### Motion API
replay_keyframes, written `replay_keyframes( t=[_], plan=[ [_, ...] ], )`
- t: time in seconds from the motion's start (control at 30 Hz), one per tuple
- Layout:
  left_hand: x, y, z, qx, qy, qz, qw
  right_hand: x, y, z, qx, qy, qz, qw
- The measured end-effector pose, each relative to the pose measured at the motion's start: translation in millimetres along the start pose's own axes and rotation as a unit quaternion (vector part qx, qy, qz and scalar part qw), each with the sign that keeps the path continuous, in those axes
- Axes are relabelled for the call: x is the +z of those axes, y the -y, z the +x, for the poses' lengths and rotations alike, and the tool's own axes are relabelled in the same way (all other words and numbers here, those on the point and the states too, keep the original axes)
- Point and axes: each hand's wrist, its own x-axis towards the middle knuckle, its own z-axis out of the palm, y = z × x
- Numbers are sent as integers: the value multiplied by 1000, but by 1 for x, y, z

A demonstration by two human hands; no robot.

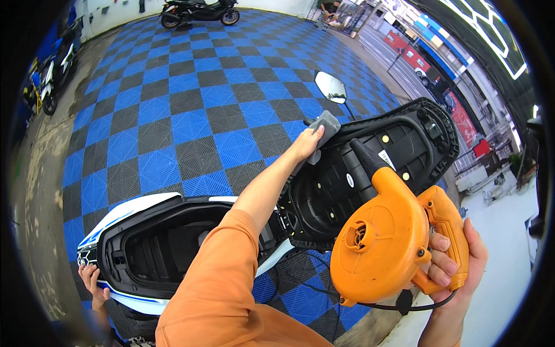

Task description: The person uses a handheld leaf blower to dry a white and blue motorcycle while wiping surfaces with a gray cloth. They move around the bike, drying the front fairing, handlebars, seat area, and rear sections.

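My right hand (451, 264) grips the handle of an orange electric air blower (381, 243), whose black nozzle (368, 158) points at the underside of a raised scooter seat (334, 186). In my left hand (308, 141) is a grey cloth (326, 126), held at the far edge of the seat near a handlebar end. A white and blue scooter (143, 204) stands in front of me with its seat tipped up on its hinge. Its black under-seat storage compartment (151, 256) lies uncovered, partly hidden by my orange sleeve.
A co-worker's hand (92, 279) rests on the scooter's tail. The blower's black cord (407, 308) trails down to blue and black floor tiles (195, 134). A rear-view mirror (331, 86) sticks up beyond the seat. Another scooter (197, 12) is parked at the back, and motorcycles (50, 86) stand at left.
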Motion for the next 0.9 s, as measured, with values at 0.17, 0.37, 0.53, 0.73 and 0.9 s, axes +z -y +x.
replay_keyframes(
  t=[0.17,0.37,0.53,0.73,0.9],
  plan=[
    [-4,24,-17,-10,-32,-34,999,6,-5,7,14,-14,-14,1000],
    [-3,50,-31,-15,-63,-130,989,8,-5,17,32,-7,-35,999],
    [-6,75,-40,-64,-96,-142,983,14,-11,26,39,7,-43,998],
    [-7,116,-55,-51,-124,-187,973,25,-23,33,47,-12,-47,998],
    [-17,128,-67,-111,-110,-150,976,31,-38,33,53,-25,-57,997]
  ],
)
